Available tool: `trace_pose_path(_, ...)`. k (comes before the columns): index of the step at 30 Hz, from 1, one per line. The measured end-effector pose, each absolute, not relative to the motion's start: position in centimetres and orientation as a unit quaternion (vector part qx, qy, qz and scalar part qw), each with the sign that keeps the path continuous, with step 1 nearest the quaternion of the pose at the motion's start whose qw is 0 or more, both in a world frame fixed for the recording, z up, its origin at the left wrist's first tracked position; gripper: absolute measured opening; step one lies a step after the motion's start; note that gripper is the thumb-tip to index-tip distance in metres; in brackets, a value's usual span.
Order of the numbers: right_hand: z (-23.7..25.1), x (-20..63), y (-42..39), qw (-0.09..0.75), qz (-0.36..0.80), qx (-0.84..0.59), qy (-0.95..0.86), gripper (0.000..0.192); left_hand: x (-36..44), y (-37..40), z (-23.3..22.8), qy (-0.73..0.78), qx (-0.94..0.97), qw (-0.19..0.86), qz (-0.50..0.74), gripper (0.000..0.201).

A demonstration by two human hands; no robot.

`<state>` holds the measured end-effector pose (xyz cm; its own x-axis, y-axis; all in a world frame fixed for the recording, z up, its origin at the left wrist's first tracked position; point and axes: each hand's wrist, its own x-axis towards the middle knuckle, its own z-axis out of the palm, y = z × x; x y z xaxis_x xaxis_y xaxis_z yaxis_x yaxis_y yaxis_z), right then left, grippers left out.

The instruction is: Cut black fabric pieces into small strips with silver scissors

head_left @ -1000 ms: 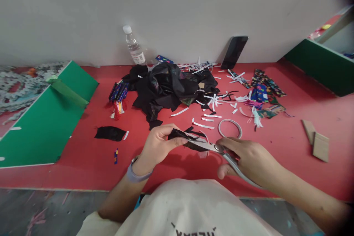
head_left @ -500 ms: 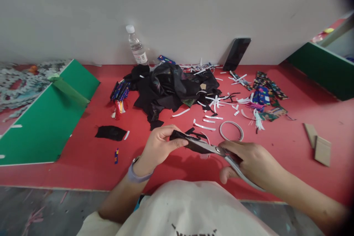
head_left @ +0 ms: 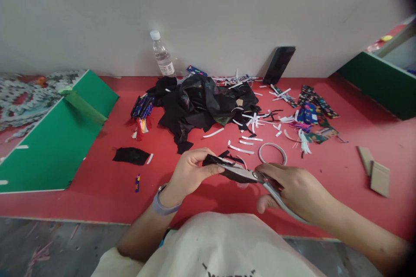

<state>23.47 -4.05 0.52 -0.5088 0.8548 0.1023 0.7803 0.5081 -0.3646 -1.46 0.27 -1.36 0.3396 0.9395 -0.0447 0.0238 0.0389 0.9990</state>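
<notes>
Red tabletop, scraps everywhere; left hand pinches a black fabric piece while right hand, closed round the scissors, has barely shifted over the last second, blades remaining in the cloth

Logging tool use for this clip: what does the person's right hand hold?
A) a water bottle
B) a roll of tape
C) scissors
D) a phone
C: the right hand grips metal scissors, blades at the black fabric piece pinched by the left hand.
</notes>
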Motion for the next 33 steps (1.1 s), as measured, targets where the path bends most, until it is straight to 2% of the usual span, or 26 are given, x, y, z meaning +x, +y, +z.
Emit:
trace_pose_path(7,0.85,23.35,-3.92,0.157,0.156,-0.471,-0.854,0.040,-1.44,0.20,-1.07,0.411,0.568,0.596,0.391,0.010)
trace_pose_path(14,1.02,23.44,-3.99,0.113,0.188,-0.487,-0.845,0.042,-1.46,0.18,-1.14,0.410,0.556,0.605,0.395,0.012)
trace_pose_path(23,0.87,23.87,-3.98,0.110,0.110,-0.479,-0.864,0.055,-1.84,0.21,-1.70,0.400,0.560,0.608,0.395,0.010)
trace_pose_path(33,1.35,23.64,-3.98,0.097,0.119,-0.480,-0.864,0.042,-1.81,0.09,-1.36,0.405,0.559,0.609,0.391,0.011)
